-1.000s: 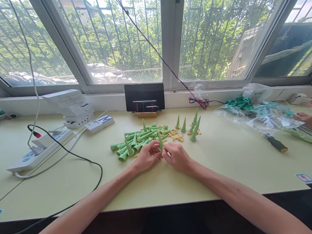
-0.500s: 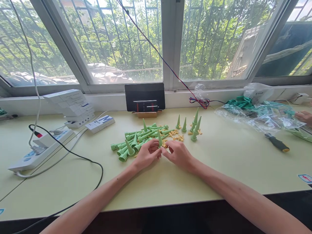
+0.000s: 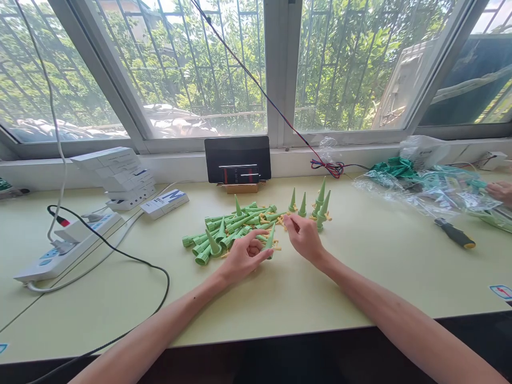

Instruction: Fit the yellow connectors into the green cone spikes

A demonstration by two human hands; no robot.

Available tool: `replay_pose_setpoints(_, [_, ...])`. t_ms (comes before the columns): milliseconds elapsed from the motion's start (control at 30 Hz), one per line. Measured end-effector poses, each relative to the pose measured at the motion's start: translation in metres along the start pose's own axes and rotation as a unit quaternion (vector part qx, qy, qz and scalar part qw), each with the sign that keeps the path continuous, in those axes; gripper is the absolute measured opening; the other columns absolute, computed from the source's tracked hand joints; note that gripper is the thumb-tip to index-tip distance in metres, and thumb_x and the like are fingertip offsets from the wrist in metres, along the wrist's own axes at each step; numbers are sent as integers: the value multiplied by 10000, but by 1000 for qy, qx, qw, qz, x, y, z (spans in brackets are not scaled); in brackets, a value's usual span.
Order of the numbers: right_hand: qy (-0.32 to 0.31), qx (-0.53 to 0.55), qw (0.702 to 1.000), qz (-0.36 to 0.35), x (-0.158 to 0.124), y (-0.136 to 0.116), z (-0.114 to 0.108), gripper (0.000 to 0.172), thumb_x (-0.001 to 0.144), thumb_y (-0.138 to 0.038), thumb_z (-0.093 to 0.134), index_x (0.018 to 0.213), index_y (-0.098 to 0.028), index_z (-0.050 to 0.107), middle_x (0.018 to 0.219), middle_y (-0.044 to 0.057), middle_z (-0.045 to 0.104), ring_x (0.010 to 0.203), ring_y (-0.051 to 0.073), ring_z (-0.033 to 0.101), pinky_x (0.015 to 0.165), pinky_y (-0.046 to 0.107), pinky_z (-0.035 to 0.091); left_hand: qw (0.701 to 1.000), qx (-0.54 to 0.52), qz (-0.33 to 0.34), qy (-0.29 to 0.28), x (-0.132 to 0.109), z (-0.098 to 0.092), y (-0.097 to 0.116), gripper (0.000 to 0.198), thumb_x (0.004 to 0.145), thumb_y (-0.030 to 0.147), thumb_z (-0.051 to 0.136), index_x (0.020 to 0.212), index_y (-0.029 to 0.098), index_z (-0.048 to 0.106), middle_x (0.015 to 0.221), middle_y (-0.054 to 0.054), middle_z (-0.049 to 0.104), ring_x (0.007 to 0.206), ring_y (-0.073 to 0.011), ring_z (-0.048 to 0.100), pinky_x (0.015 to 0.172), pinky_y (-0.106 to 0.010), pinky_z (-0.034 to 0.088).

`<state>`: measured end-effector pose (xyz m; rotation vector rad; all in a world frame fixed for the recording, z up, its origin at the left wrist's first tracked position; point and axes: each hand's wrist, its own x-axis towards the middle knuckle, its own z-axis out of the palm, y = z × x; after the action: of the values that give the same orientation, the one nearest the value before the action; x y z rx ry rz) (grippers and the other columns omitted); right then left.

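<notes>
Centre of frame: left hand closed on a tilted green spike, just in front of the loose spike pile on the table. Right hand, fingertips drawn together over the yellow pieces; whether it has hold of one cannot be told. Right edge: clear plastic bags containing dark green parts.

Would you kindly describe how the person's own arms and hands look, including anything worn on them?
The left forearm and right forearm are bare, with no sleeve in view. The left hand and right hand wear no gloves; no watch, bracelet or ring shows.
</notes>
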<state>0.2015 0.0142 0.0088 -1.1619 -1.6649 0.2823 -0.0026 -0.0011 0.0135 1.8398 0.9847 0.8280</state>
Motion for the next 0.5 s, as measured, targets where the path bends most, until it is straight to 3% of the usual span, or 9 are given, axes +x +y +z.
replay_pose_setpoints(200, [6,-20,1000,0,2,5,-1,413,1003,-378,413,629,-215,350,531,-48,340,495,115,300,522,272,253,995,90,32,-11,0,2,-2,367,880,441,614,1118,166,567,569,68,481,436,-77,400,440,-203,318])
replay_pose_setpoints(500, [-6,-34,999,-5,1,6,1,412,1000,-377,415,629,-214,338,529,-48,356,489,112,308,515,270,251,984,167,63,-18,1,2,-7,262,884,430,611,919,171,629,588,58,460,515,-80,346,497,-213,297])
